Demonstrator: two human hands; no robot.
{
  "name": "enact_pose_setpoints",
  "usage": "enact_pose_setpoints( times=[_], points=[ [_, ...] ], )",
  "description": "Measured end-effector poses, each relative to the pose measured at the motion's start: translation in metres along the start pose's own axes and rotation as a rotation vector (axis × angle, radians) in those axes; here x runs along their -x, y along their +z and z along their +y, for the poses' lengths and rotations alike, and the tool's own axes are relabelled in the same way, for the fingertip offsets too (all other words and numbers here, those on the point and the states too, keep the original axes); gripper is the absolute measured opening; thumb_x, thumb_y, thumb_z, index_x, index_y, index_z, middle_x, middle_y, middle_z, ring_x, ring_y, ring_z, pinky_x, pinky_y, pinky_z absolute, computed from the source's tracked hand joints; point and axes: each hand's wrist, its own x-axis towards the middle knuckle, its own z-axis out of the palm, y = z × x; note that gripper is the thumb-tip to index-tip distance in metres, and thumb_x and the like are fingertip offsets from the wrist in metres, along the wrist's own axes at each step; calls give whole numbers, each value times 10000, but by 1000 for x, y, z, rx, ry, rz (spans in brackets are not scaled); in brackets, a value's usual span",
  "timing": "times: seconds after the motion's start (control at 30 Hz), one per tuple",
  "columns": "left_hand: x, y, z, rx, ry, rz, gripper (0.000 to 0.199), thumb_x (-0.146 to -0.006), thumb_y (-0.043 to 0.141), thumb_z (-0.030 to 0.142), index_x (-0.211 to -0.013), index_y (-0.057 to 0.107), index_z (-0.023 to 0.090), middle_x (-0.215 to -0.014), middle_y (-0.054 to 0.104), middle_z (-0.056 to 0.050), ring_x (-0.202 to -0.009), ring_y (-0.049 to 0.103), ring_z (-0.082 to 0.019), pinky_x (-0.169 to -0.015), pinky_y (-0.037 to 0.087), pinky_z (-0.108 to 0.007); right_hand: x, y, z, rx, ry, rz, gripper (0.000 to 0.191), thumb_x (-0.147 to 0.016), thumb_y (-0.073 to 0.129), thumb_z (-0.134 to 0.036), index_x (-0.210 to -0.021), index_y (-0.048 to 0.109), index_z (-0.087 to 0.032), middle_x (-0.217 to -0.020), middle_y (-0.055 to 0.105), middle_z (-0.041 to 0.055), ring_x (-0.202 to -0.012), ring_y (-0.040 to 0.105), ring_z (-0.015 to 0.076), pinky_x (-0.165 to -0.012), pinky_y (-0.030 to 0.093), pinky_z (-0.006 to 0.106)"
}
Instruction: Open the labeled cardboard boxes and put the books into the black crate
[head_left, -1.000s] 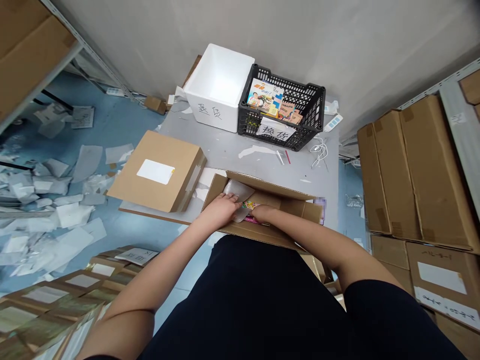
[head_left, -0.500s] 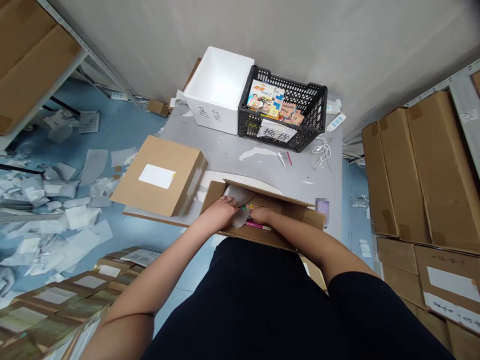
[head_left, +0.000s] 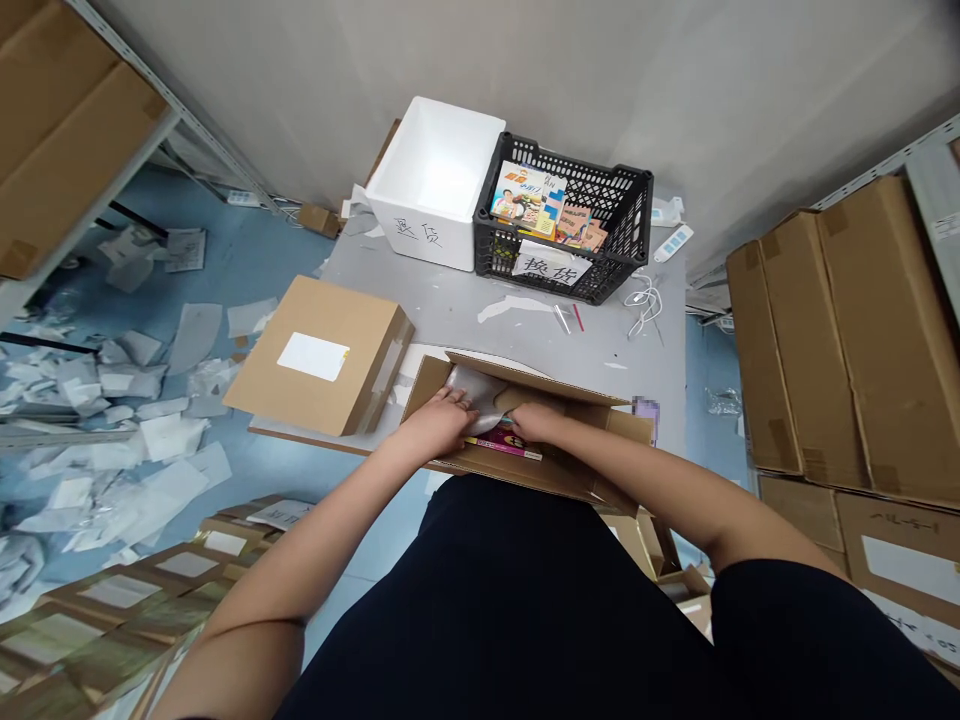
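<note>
An open cardboard box (head_left: 634, 430) stands at the table's front edge, close to my body, and both my hands reach into it. My left hand (head_left: 442, 422) is at the box's left end, fingers bent over a whitish, translucent packing sheet (head_left: 478, 388) that it grips. Farther right, my right hand (head_left: 534, 422) is closed at the sheet's right edge; its fingertips are hidden, with a bit of teal beside them. Below the hands lies a pink and purple book or flat pack (head_left: 506, 443), partly covered by the sheet.
A closed carton (head_left: 315, 310) with a white label sits left. Behind are a white foam bin (head_left: 424, 235) and a black crate (head_left: 615, 270) holding books. A white cable (head_left: 645, 300) lies at right. Cartons (head_left: 795, 340) flank the table; paper scraps (head_left: 150, 440) litter the floor.
The packing sheet has shifted up and right, uncovering more of the pink book. Small colourful pieces seen between the hands are now out of sight. My right hand has moved slightly right.
</note>
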Motion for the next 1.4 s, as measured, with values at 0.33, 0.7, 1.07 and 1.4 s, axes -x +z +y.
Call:
enact_pose_setpoints(
  times=[0.33,0.7,1.07,1.4],
  points=[
    [-1,-22,6,60,-55,120,409,-895,516,327,-1275,587,195,-1224,655,-128,-1200,560,-275,-1043,365,-399,123,-55,30,-141,-191,272,201,-918,478,-267,-889,666,-202,-846,712,53,-725,615,177,-621,365,242],
    [-6,-28,15,-70,-176,102,343,-761,529,132,-1060,695,106,-1109,691,-202,-1057,640,-322,-952,447,-424,213,-47,68,-731,-136,713,255,-907,517,-407,-956,673,-212,-856,705,20,-795,630,202,-708,487,288],
    [41,-87,111,543,-29,655,471,-910,524,397,-1361,531,263,-1376,570,-49,-1276,521,-248,-1099,394,-410,212,-33,18,-1179,-113,1136,306,-874,599,-471,-1000,682,-205,-870,711,22,-775,647,187,-677,519,277],
    [1,-58,174,1282,156,756,896,-800,685,494,-1528,208,279,-1604,193,-84,-1460,220,-301,-1183,261,-449,197,-37,-49,-1313,-348,1135,351,-904,573,-437,-1191,674,-260,-1213,685,38,-1119,630,251,-986,490,412]
  ],
)
